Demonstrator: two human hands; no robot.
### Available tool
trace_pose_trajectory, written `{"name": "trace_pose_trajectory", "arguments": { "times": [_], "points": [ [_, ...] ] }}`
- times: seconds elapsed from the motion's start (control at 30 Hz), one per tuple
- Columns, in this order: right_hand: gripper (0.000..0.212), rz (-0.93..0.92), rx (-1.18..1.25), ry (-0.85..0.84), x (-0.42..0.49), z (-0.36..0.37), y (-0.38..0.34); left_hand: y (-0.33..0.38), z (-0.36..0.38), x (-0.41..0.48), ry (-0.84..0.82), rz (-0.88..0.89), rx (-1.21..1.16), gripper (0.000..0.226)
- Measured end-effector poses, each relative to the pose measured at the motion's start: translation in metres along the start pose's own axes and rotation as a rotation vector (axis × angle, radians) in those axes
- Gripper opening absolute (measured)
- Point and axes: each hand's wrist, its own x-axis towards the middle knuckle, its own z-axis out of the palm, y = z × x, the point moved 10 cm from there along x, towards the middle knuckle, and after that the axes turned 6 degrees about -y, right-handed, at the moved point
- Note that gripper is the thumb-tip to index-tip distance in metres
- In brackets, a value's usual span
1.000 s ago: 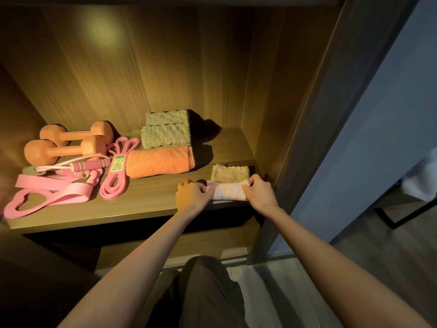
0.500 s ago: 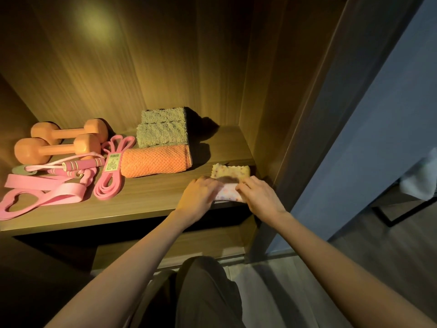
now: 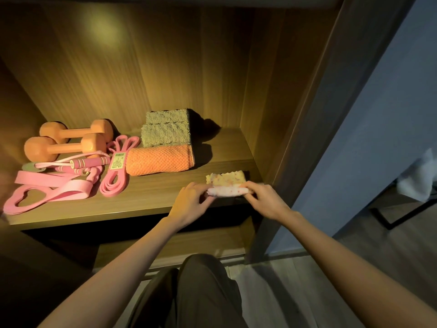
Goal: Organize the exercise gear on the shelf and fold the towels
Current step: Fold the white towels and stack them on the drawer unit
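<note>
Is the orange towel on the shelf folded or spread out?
Folded: the orange towel lies as a thick compact bundle, with a rounded front edge.

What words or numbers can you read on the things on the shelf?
Green label on the looped pink band: printed lines, too small and blurred to read.
No other writing shows: the speckled towel, pinched by the left hand and the right hand, carries only dots.

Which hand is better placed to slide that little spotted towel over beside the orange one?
Probably the left hand: it grips the spotted towel at the end nearer the orange towel; the right hand holds the far end.
</note>
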Motion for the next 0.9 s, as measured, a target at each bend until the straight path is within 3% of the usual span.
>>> {"name": "trace_pose_trajectory", "arguments": {
  "times": [0.1,0.17,0.33,0.6,0.9],
  "points": [
    [0.025,0.079,0.172,0.021,0.005,-0.007,0.005,-0.011,-0.001,0.003,-0.014,-0.138,-0.206,0.023],
    [0.025,0.145,0.213,0.060,0.008,-0.010,0.010,-0.019,0.000,0.006,-0.010,-0.250,-0.288,0.032],
    [0.030,0.304,0.232,0.182,0.017,-0.016,0.020,-0.035,0.006,0.015,-0.028,-0.439,-0.183,0.039],
    [0.014,0.403,0.073,0.287,0.024,-0.021,0.028,-0.035,0.002,0.020,0.054,-0.462,-0.132,0.048],
    [0.025,0.435,0.119,0.281,0.022,-0.018,0.024,-0.039,0.008,0.020,0.058,-0.549,-0.127,0.041]
  ]
}}
